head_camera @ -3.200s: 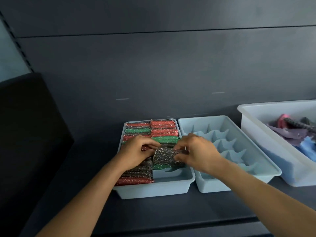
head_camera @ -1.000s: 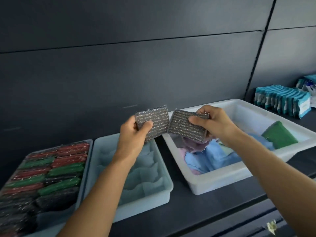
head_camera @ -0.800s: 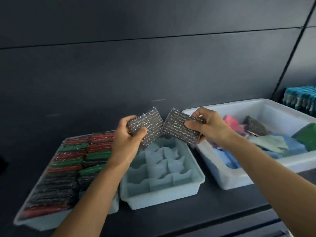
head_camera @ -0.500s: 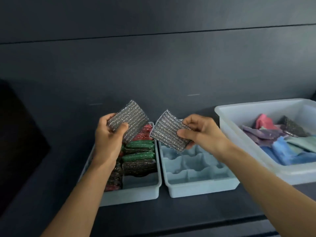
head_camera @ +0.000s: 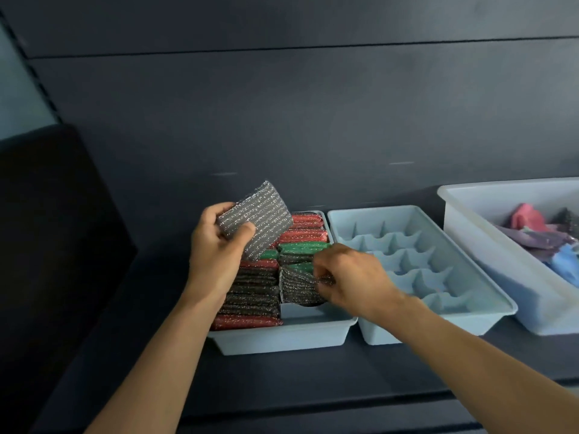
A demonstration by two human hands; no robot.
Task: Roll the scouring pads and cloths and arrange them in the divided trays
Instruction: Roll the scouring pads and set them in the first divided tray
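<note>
In the middle of the frame the left hand holds a silver scouring pad. The thumb lies on its front face, the other fingers are curled behind it, and together they pinch its lower left corner. This pad is flat, with fine glittering stripes, and it stands tilted in the air above the back of the filled tray.

The right hand, a little lower and to the right, pinches with curled fingers the right edge of a second scouring pad. This pad is grey, bent into a curve, and sits in the right column of the same tray, touching the rolled pads, which are red, green and dark.

To the right stand an empty divided tray and a white bin with cloths.
</note>
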